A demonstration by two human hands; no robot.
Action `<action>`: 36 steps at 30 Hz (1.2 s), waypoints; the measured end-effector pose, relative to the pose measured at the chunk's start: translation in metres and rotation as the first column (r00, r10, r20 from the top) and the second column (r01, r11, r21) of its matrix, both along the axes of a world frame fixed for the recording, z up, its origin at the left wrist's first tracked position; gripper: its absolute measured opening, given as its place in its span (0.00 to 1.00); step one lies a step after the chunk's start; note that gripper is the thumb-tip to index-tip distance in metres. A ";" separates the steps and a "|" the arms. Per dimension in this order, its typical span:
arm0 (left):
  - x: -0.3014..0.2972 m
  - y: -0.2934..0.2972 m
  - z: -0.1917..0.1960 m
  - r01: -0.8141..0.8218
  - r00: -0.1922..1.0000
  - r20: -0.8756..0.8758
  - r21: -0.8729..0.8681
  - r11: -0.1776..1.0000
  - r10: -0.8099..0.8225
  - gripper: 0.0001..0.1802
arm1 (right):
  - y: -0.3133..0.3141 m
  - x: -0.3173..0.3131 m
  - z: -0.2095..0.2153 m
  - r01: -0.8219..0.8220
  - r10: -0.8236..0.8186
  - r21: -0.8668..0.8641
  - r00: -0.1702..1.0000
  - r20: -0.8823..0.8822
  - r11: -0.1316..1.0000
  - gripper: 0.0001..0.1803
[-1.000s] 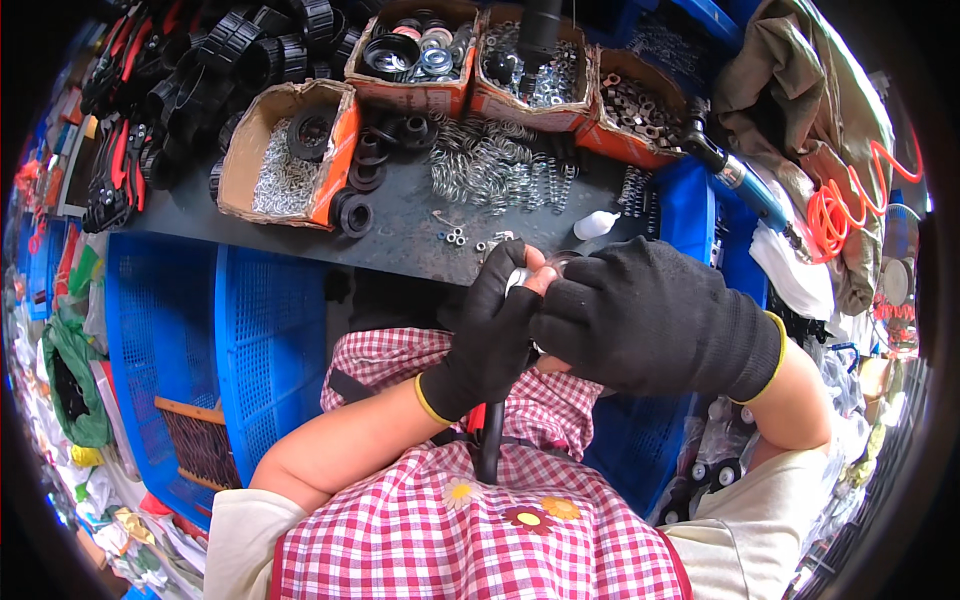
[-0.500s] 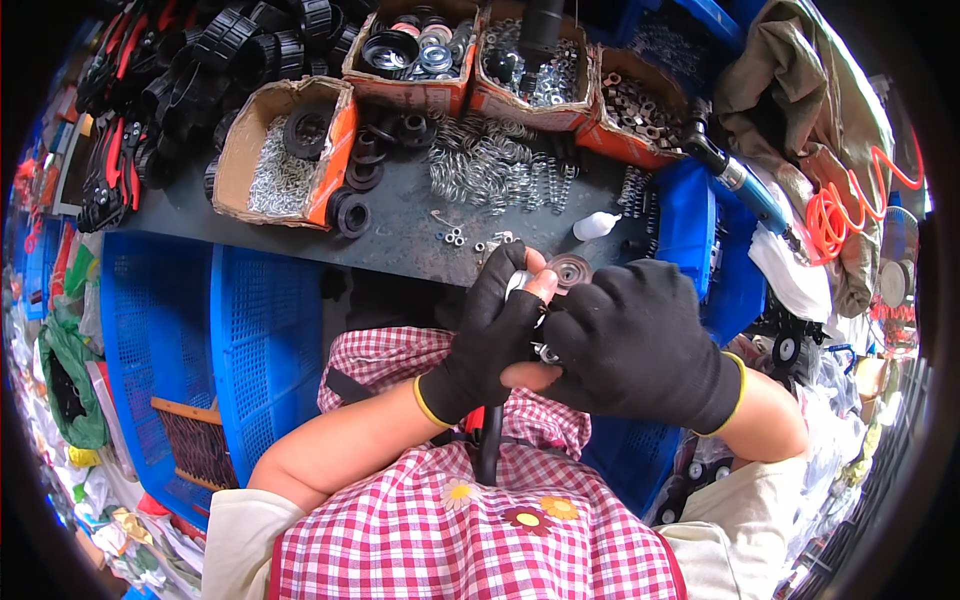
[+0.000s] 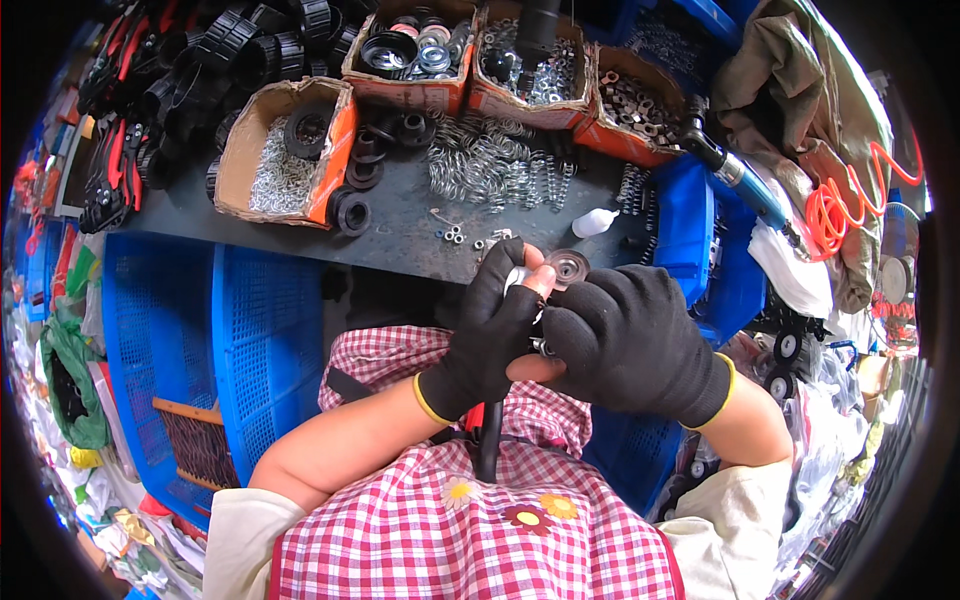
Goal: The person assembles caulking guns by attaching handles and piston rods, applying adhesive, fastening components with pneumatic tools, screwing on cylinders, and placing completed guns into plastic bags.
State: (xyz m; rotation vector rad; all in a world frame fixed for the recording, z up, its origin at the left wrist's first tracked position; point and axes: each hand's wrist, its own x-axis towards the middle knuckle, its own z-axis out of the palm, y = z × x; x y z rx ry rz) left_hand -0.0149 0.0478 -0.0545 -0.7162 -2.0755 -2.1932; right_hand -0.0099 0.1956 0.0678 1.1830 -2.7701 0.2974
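Both my hands wear black gloves with bare fingertips and meet over one assembly in front of my apron. It shows a round ringed disc (image 3: 568,267) at the top, a white piece beside my left thumb, and a small metal fitting lower down. A black rod-like handle (image 3: 488,445) sticks out below the hands. My left hand (image 3: 495,335) is closed round its left side, thumb pointing up beside the disc. Curled over the right side is my right hand (image 3: 630,345), knuckles up, thumb low near the metal fitting. Most of the assembly is hidden by the gloves.
On the grey bench (image 3: 390,250) lie springs (image 3: 490,165), loose nuts (image 3: 453,234) and a small white bottle (image 3: 595,222). Cardboard boxes of hardware (image 3: 275,175) line the back. A power screwdriver (image 3: 745,185) rests at right; a blue crate (image 3: 270,340) stands at left.
My right hand and forearm have shifted slightly left and down, the wrist turning a little. The left hand stays nearly in place, still on the same assembly.
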 end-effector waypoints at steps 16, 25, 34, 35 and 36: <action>0.000 0.002 0.015 -0.031 0.842 0.528 0.257 0.966 -0.113 0.09 | 0.026 -0.024 0.007 0.109 0.093 -0.447 0.909 0.406 0.888 0.21; -0.005 0.005 0.015 -0.234 0.530 0.745 0.588 0.774 -0.406 0.10 | 0.069 -0.165 -0.042 0.418 -0.419 -0.040 0.895 -0.156 0.908 0.14; -0.014 -0.004 0.016 -0.294 0.407 0.710 0.698 0.653 -0.575 0.11 | 0.049 -0.250 -0.075 0.447 -0.511 0.395 0.857 0.070 0.803 0.18; -0.014 -0.001 0.017 -0.251 0.438 0.736 0.652 0.715 -0.517 0.11 | 0.050 -0.250 -0.076 0.444 -0.509 0.397 0.858 0.071 0.803 0.18; -0.013 0.000 0.017 -0.209 0.471 0.754 0.600 0.772 -0.458 0.12 | 0.049 -0.249 -0.077 0.425 -0.458 0.375 0.889 -0.002 0.824 0.19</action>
